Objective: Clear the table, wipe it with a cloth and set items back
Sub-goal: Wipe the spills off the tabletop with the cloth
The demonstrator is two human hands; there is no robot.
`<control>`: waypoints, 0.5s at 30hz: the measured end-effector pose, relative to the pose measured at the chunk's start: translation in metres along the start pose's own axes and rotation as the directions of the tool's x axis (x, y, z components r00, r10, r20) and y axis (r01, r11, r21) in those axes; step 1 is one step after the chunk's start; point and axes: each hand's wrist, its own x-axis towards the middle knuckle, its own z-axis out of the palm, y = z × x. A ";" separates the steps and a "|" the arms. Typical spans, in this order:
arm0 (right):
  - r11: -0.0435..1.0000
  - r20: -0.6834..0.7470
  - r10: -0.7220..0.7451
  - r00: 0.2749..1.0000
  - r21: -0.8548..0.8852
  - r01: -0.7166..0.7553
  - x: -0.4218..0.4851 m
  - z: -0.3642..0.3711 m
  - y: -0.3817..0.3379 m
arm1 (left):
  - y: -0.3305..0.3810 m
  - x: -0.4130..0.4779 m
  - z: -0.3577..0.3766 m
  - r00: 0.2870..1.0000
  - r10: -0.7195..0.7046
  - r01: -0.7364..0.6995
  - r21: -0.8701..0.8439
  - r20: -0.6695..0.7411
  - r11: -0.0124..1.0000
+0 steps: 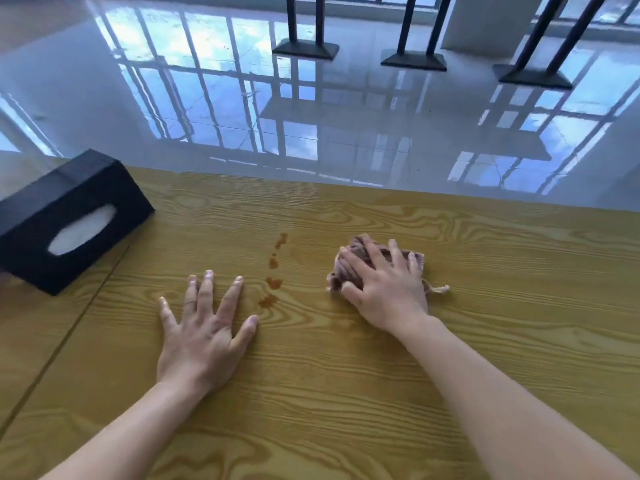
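Note:
A crumpled mauve cloth (353, 249) lies on the yellow wood-grain table (485, 271), right of centre. My right hand (384, 285) presses down on it with fingers spread over the top. A line of small brown stains (273, 271) runs down the table between my hands. My left hand (204, 327) rests flat on the table with straight, spread fingers, just left of the stains. A black tissue box (72, 216) with white tissue showing in its slot stands at the table's far left corner.
The table's far edge (415, 194) runs across the middle of the view, with a glossy tiled floor beyond. Black table bases (414, 60) stand on that floor at the back. A seam (69, 330) crosses the table on the left.

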 end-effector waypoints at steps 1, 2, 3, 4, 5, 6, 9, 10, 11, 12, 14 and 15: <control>0.996 0.007 0.082 0.997 0.027 -0.082 0.022 -0.001 -0.011 | 0.000 -0.001 0.000 1.000 -0.005 0.005 -0.009 -0.011 1.000; 0.992 0.012 0.121 0.993 0.043 -0.122 0.040 0.000 -0.027 | 0.000 -0.001 -0.001 1.000 -0.009 0.009 -0.015 -0.017 1.000; 0.992 0.013 0.114 0.993 0.046 -0.115 0.052 0.002 -0.044 | 0.000 -0.002 -0.001 1.000 -0.010 0.009 -0.017 -0.020 1.000; 0.997 0.015 0.069 0.997 0.036 -0.070 0.060 0.004 -0.061 | 0.000 -0.003 -0.001 1.000 -0.012 0.011 -0.020 -0.023 1.000; 1.000 0.021 0.015 1.000 0.023 -0.015 0.065 0.005 -0.074 | 0.000 -0.004 -0.001 0.999 -0.016 0.015 -0.024 -0.028 1.000; 1.000 0.032 -0.026 0.999 0.018 0.025 0.071 0.006 -0.082 | 0.000 -0.004 -0.001 0.999 -0.019 0.018 -0.025 -0.034 1.000; 0.999 0.062 -0.019 0.998 0.049 0.015 0.096 0.002 -0.096 | 0.001 -0.003 -0.001 0.999 -0.018 0.017 -0.024 -0.044 1.000; 0.998 0.074 -0.002 0.997 0.061 -0.002 0.103 0.001 -0.101 | 0.001 -0.003 -0.001 0.999 -0.018 0.017 -0.032 -0.048 0.999; 0.998 0.081 0.000 0.997 0.065 -0.005 0.108 0.000 -0.105 | 0.001 -0.003 -0.002 0.998 -0.020 0.018 -0.040 -0.052 0.999; 0.999 0.082 -0.021 0.996 0.052 0.017 0.110 0.000 -0.108 | 0.001 -0.003 -0.002 0.998 -0.022 0.019 -0.044 -0.053 0.999; 0.993 0.071 -0.114 0.991 -0.001 0.114 0.104 0.001 -0.096 | 0.000 -0.004 -0.002 0.999 -0.018 0.016 -0.046 -0.045 0.999; 0.988 0.056 -0.155 0.986 -0.014 0.156 0.097 0.001 -0.081 | 0.000 -0.004 -0.003 0.999 -0.013 0.011 -0.048 -0.041 0.999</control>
